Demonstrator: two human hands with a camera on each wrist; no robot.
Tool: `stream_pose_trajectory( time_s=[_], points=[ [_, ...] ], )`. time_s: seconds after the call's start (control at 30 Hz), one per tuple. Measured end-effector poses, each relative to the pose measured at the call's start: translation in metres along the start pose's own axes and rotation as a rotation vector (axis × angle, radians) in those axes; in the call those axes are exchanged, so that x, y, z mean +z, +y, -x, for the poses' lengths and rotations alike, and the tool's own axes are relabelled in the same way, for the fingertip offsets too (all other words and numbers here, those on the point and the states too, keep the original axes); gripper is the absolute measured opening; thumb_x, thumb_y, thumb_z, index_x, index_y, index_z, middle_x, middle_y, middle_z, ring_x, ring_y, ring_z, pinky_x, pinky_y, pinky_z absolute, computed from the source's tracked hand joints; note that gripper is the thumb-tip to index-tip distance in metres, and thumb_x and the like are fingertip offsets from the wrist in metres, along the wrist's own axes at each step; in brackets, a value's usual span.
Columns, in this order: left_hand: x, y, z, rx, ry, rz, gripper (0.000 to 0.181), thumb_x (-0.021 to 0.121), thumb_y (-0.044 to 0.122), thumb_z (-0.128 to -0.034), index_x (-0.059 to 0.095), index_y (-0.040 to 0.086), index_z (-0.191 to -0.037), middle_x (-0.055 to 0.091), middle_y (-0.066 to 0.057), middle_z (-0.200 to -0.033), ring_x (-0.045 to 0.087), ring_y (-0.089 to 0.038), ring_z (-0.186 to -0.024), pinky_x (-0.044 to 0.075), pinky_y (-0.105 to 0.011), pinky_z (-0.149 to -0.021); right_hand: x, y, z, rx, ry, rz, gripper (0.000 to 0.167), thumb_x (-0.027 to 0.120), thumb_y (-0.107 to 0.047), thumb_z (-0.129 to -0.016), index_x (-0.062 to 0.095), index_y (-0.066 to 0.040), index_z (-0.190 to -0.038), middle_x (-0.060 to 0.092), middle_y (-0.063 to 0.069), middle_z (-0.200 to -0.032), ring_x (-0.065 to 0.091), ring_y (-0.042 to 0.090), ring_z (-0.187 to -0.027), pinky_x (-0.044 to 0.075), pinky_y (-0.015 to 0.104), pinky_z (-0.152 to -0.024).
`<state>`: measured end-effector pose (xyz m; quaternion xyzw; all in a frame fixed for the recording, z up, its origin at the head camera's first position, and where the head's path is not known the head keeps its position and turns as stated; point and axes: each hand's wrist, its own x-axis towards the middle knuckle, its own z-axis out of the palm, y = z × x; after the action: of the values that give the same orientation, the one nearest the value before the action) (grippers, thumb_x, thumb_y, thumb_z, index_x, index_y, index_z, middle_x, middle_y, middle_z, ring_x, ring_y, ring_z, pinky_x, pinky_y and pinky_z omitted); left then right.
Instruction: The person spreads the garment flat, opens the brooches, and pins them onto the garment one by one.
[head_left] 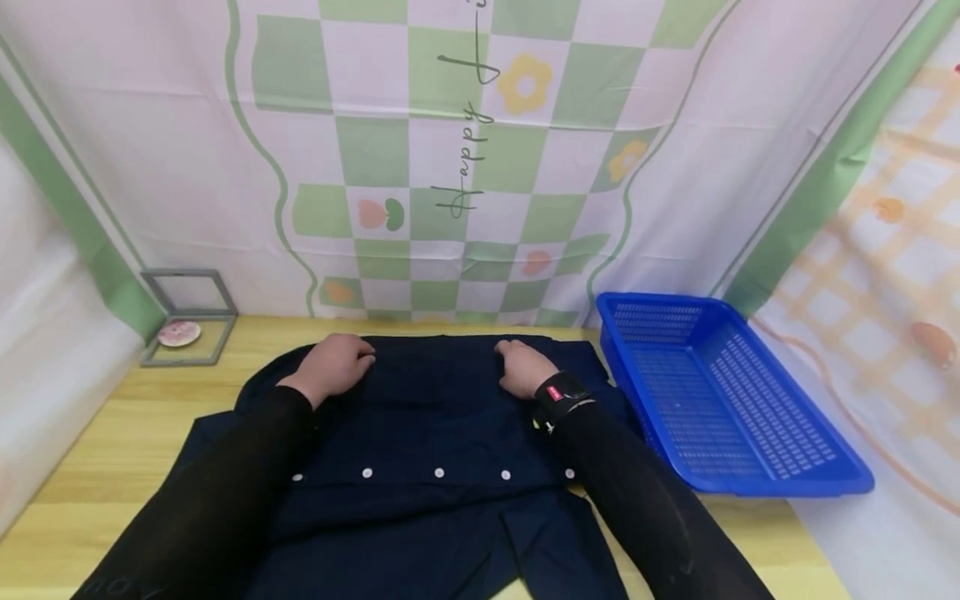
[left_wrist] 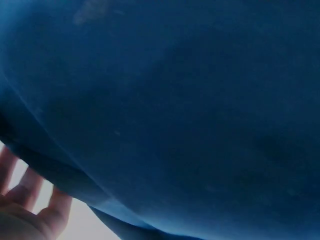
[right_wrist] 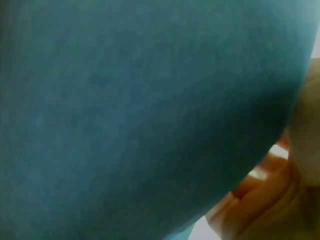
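Note:
A navy blue shirt [head_left: 435, 433] with a row of white buttons [head_left: 438, 472] is spread over a light wooden table [head_left: 97, 467]. Near its far edge, my left hand [head_left: 332, 367] pinches the cloth on the left side. My right hand [head_left: 523, 367], wearing a black wrist strap [head_left: 562, 398], pinches the cloth on the right, level with the left. Blue cloth [left_wrist: 165, 115] fills most of the left wrist view, with bent fingers [left_wrist: 56, 210] at its lower edge. In the right wrist view the cloth [right_wrist: 125, 110] hides part of the curled fingers [right_wrist: 265, 197].
Right of the shirt stands a blue perforated plastic basket [head_left: 675, 454], close against the cloth. A grey frame [head_left: 225, 337] with a small pinkish round item [head_left: 179, 333] sits at the far left corner. Behind the table hangs a green-and-white checked curtain [head_left: 442, 150].

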<state>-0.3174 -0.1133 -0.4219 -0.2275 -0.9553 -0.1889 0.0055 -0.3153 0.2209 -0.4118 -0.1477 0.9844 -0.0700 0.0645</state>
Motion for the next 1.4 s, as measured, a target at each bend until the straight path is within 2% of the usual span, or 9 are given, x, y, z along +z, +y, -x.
stream_pose_trajectory(
  time_s=[0.17,0.3,0.4,0.6,0.8,0.9,1.03,1.23,1.4],
  points=[
    [-0.005,-0.005,0.005,0.051,0.075,0.121,0.022,0.062,0.014,-0.0996,0.071,0.006,-0.118,0.069,-0.013,-0.112,0.064,-0.031,-0.101,0.048,-0.05,-0.09,-0.001,0.004,-0.001,-0.035,0.029,0.023,0.037,0.072,-0.007,-0.086,0.063,-0.003,-0.122,0.064,0.015,-0.112,0.06,0.03,-0.106,0.049,0.043,-0.091],
    [-0.009,-0.002,0.008,0.076,0.12,0.21,0.01,0.067,0.01,-0.0949,0.068,0.011,-0.104,0.068,-0.008,-0.099,0.06,-0.024,-0.081,0.049,-0.044,-0.076,-0.008,0.005,0.003,-0.007,0.077,0.07,0.009,0.068,-0.004,-0.084,0.064,-0.007,-0.092,0.062,0.007,-0.084,0.061,0.026,-0.078,0.052,0.043,-0.071],
    [-0.01,-0.001,0.009,0.108,0.12,0.215,0.007,0.067,0.01,-0.0949,0.061,0.014,-0.098,0.064,-0.003,-0.089,0.055,-0.02,-0.074,0.046,-0.041,-0.071,-0.014,0.005,0.009,0.047,0.098,0.1,0.014,0.066,-0.004,-0.085,0.056,-0.011,-0.077,0.054,0.003,-0.069,0.054,0.022,-0.062,0.048,0.041,-0.059],
    [-0.013,0.002,0.012,0.045,-0.154,0.102,0.025,0.056,0.033,-0.1027,0.056,0.015,-0.085,0.051,-0.001,-0.069,0.048,-0.018,-0.061,0.04,-0.037,-0.064,-0.029,0.004,0.022,0.047,-0.075,0.15,0.023,0.068,-0.008,-0.078,0.052,-0.015,-0.063,0.051,0.0,-0.063,0.048,0.019,-0.058,0.044,0.037,-0.054],
    [-0.014,0.003,0.012,-0.071,-0.241,0.005,0.04,0.051,0.033,-0.1048,0.063,0.01,-0.075,0.055,-0.002,-0.068,0.056,-0.025,-0.07,0.046,-0.042,-0.073,-0.042,0.014,0.02,0.094,-0.313,0.044,0.043,0.064,-0.049,-0.093,0.073,-0.007,-0.102,0.069,0.009,-0.1,0.064,0.024,-0.082,0.052,0.038,-0.075],
    [-0.013,0.005,0.014,-0.086,-0.214,-0.093,0.023,0.062,0.022,-0.0988,0.068,0.0,-0.098,0.065,-0.02,-0.099,0.059,-0.04,-0.105,0.048,-0.05,-0.09,-0.042,0.024,0.013,0.179,-0.226,0.048,0.049,0.057,-0.047,-0.099,0.07,-0.001,-0.111,0.067,0.018,-0.114,0.067,0.032,-0.091,0.053,0.045,-0.082],
    [-0.011,0.004,0.019,-0.175,-0.145,-0.105,0.055,0.066,0.023,-0.0965,0.048,-0.007,-0.139,0.024,-0.04,-0.148,0.055,-0.048,-0.114,0.049,-0.055,-0.088,-0.034,0.029,0.015,0.265,-0.03,0.146,0.031,0.061,-0.023,-0.094,0.067,0.001,-0.113,0.065,0.025,-0.113,0.064,0.039,-0.1,0.053,0.056,-0.079],
    [-0.015,-0.004,0.021,-0.269,-0.05,-0.093,0.058,0.057,0.013,-0.0978,0.035,-0.012,-0.145,0.051,-0.037,-0.126,0.063,-0.043,-0.092,0.052,-0.053,-0.075,-0.019,0.039,0.012,0.246,-0.022,0.237,0.061,0.059,-0.015,-0.09,0.044,-0.009,-0.148,0.052,0.027,-0.135,0.044,0.046,-0.125,0.035,0.065,-0.096],
    [-0.02,-0.009,0.022,-0.151,0.15,-0.098,0.029,0.058,0.009,-0.0953,0.062,-0.008,-0.119,0.061,-0.026,-0.109,0.056,-0.045,-0.104,0.045,-0.056,-0.09,-0.015,0.046,0.002,0.162,-0.094,0.22,0.07,0.06,-0.012,-0.088,0.035,-0.013,-0.153,0.057,0.027,-0.125,0.055,0.046,-0.111,0.041,0.065,-0.092]
  ],
)
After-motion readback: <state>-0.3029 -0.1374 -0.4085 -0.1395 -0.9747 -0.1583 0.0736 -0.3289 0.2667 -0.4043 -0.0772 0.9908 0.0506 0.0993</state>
